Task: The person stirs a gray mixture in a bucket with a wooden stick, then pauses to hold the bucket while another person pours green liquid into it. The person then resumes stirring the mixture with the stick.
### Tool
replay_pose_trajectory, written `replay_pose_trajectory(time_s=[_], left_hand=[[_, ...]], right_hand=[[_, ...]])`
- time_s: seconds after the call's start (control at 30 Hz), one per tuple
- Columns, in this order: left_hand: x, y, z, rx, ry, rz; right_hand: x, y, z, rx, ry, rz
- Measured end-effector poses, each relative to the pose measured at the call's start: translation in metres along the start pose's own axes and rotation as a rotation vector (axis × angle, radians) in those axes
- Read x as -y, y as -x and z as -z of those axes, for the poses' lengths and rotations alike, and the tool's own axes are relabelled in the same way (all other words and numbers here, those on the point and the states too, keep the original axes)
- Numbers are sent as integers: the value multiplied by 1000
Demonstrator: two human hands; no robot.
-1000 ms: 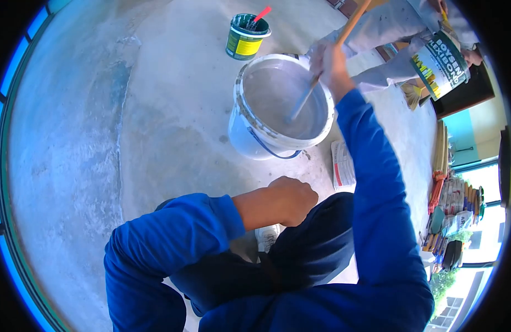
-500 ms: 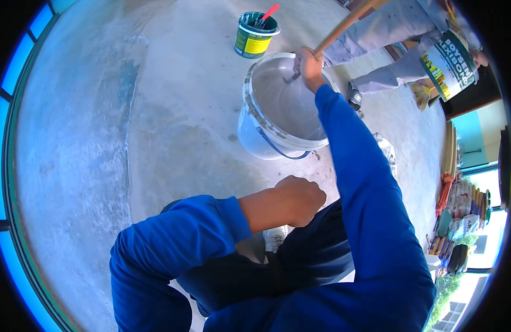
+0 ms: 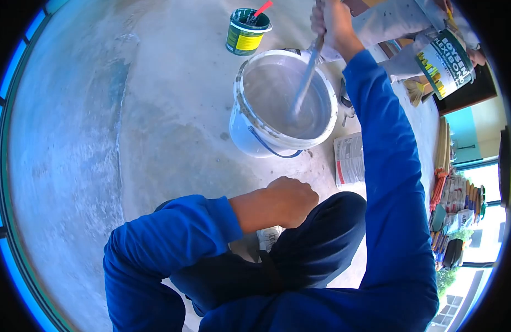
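While the right hand point(image 3: 332, 23) grips the stick point(image 3: 306, 80) in the bucket point(image 3: 245, 137), stirring seems underway; the left hand point(image 3: 291, 202) rests fisted on a knee. Another sweep needs a firm grip.

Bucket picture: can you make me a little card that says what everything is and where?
White bucket: stands on the concrete floor, pale grey liquid inside
Right hand: grips a stick, lower end in that liquid
Left hand: closed fist, over the knee
Green can: beyond the bucket, red-handled tool inside
Another person: with a big labelled can
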State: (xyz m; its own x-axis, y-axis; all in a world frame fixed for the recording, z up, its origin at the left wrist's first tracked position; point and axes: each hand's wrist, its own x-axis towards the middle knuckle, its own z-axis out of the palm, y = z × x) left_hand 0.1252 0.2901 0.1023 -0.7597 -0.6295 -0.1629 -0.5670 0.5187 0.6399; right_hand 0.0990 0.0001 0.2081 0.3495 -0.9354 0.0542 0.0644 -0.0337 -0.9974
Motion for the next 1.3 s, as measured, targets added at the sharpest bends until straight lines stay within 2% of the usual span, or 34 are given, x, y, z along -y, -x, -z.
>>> replay_pose_trajectory(time_s=[0.1, 0.17, 0.23, 0.27, 0.37, 0.5, 0.6, 0.63, 0.73, 0.8, 0.87, 0.97, 1.07, 1.13, 1.2, 1.27, 1.3], left_hand=[[5, -3, -3, -56, -4, -22], [5, -4, -5, -85, -10, -22], [5, -4, -7, -101, -19, -16], [6, -3, -6, -98, -25, -6], [4, -1, -3, -93, -41, 12], [1, -1, 0, -47, -58, 27], [-3, -1, 5, 13, -49, 40], [-5, -1, 5, 25, -42, 42], [-8, -1, 7, 32, -41, 27], [-7, -3, 6, 29, -26, 18], [-6, -1, 4, 32, -1, 13], [1, -2, 3, -3, -4, 11], [2, 0, 6, -23, 2, 24], [2, -2, 6, -9, -5, 35], [0, -2, 7, 15, -21, 43], [-3, -1, 11, 46, -43, 53], [-1, 0, 10, 27, -36, 47]], right_hand=[[-5, -25, -20, -28, -26, 188], [-50, -43, -18, -6, -46, 324], [-85, -20, -28, -33, 136, 461], [-106, -20, -25, -25, 224, 459], [-154, -23, 9, 45, 156, 210], [-138, -1, 51, -30, 242, -66], [-132, 32, 59, -75, 149, -302], [-125, 46, 54, -106, 114, -323], [-85, 67, 29, -182, 25, -326], [-55, 56, 16, -98, -36, -128], [-22, 38, 1, -51, -119, -15], [-29, -24, 12, 128, -224, 144], [-58, -23, -33, -37, -37, 404], [-94, -26, -34, 2, 48, 404], [-141, -37, -8, -49, 255, 390], [-154, -25, 18, -5, 75, 80], [-148, -15, 24, -17, 75, 28]])
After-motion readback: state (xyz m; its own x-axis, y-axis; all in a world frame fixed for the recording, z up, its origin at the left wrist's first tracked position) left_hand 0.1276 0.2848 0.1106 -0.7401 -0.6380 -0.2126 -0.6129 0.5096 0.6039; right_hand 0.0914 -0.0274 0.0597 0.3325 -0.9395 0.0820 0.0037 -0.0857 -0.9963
